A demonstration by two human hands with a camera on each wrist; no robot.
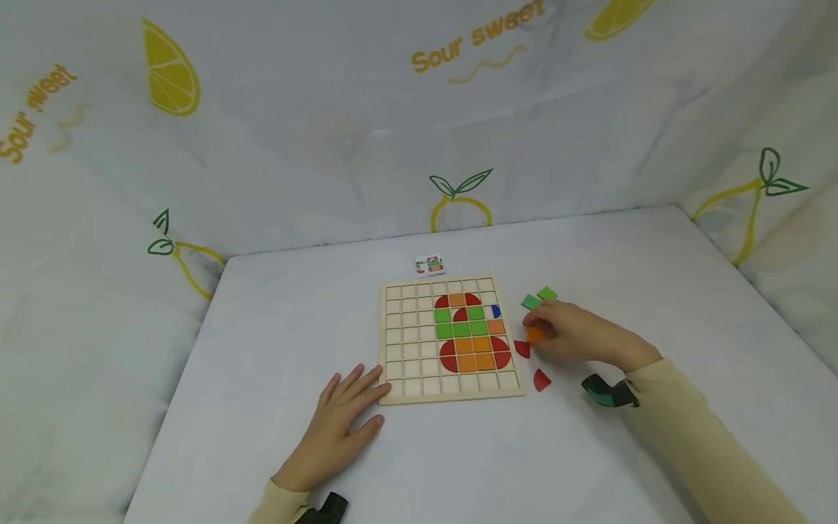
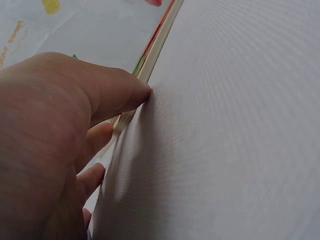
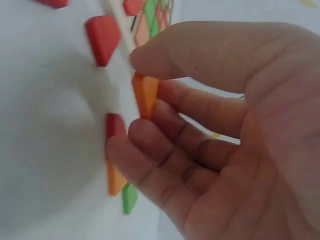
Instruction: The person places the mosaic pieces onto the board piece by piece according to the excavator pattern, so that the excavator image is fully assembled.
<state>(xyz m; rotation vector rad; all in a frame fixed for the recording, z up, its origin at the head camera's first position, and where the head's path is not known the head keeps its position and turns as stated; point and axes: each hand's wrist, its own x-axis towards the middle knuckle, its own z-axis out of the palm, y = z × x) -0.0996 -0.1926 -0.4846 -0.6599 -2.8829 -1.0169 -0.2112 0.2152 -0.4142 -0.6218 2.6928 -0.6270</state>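
A wooden grid board [image 1: 409, 375] lies on the white table, with red, orange, green and blue pieces set in its right half. Just right of it, my right hand [image 1: 576, 333] pinches an orange tile [image 3: 145, 95] between thumb and fingers. Under those fingers, the right wrist view has a red piece [image 3: 115, 127], another orange tile [image 3: 116, 179] and a green tile [image 3: 129, 198], partly hidden. My left hand [image 1: 337, 429] rests at the board's front left corner, fingers spread and fingertips at its edge. The left wrist view shows its thumb [image 2: 120, 90] against the tablecloth.
Two green tiles [image 1: 531, 301] lie beyond my right hand. Loose red quarter-round pieces [image 1: 541, 380] are near the board's right edge. A small printed pattern card [image 1: 429, 266] lies behind the board. White cloth with lemon prints [image 1: 314, 145] hangs behind the table.
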